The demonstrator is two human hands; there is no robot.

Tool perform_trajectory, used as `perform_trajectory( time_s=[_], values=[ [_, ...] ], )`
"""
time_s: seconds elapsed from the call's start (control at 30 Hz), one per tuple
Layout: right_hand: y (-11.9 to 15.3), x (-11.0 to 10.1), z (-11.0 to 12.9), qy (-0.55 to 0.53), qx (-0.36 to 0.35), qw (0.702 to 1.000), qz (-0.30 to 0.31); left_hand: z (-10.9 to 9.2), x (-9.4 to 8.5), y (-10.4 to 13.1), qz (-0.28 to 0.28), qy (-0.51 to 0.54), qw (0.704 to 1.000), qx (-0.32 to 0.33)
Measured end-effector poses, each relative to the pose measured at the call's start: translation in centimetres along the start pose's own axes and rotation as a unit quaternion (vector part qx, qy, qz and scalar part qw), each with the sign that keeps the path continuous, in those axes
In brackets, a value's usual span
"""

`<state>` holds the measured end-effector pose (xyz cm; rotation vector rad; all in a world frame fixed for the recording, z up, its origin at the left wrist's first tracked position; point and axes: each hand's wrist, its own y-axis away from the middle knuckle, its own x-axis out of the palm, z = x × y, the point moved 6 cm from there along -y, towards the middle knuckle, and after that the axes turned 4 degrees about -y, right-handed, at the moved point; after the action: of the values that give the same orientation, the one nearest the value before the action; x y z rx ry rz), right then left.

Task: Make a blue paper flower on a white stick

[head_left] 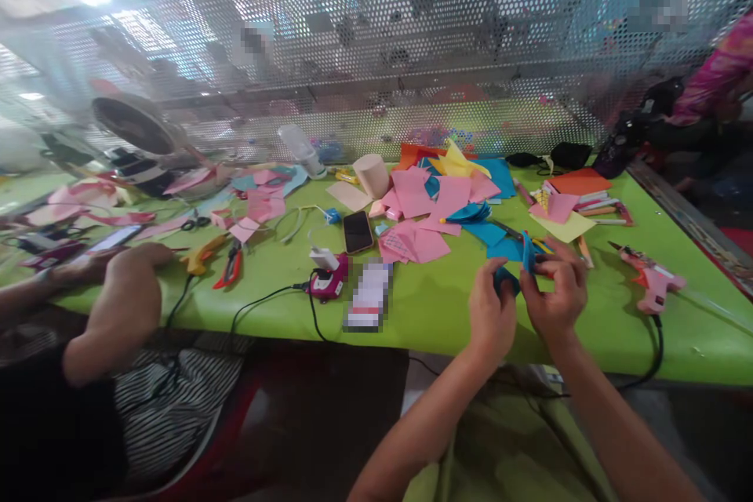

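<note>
Near the front of the green table, my left hand [492, 310] is closed on a dark blue piece [506, 281], paper or felt, mostly covered by the fingers. Just to its right, my right hand [558, 286] pinches a folded bright blue piece [528, 252] that stands upright between thumb and fingers. The two hands are close together. Behind the right hand show a dark blade [509, 230] and a bit of yellow, like scissors; whether the hand touches them I cannot tell. Flat blue sheets [485, 233] and a stack of blue petal-shaped pieces [469, 214] lie just beyond.
Pink sheets [420, 239] are piled mid-table beside a paper roll [372, 175]. A pink glue gun [652, 282] with a cord lies at right. Left are two phones [358, 232], a purple power block [328, 280], red-handled pliers [229, 267], a yellow glue gun [204, 256] and another person's arm [126, 298].
</note>
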<state>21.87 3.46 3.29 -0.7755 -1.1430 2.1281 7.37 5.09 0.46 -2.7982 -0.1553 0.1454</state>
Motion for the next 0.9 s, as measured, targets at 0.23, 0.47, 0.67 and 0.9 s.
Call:
perform_trajectory(
  time_s=[0.23,0.47,0.67,0.9],
  values=[
    [0.3,0.3,0.1,-0.014,0.024,0.999,0.018,-0.5,0.2,-0.5,0.038,0.037,0.998,-0.02],
    [0.1,0.1,0.2,-0.029,0.041,0.999,0.007,-0.5,-0.3,-0.6,0.021,0.049,0.998,-0.041],
    [0.2,-0.3,-1.9,-0.17,0.211,0.962,-0.034,1.4,-1.3,-1.5,-0.015,0.174,0.975,-0.134],
    [1.9,0.5,-3.9,-0.281,0.38,0.879,-0.059,2.0,-2.1,-1.1,-0.001,0.299,0.92,-0.255]
  ],
)
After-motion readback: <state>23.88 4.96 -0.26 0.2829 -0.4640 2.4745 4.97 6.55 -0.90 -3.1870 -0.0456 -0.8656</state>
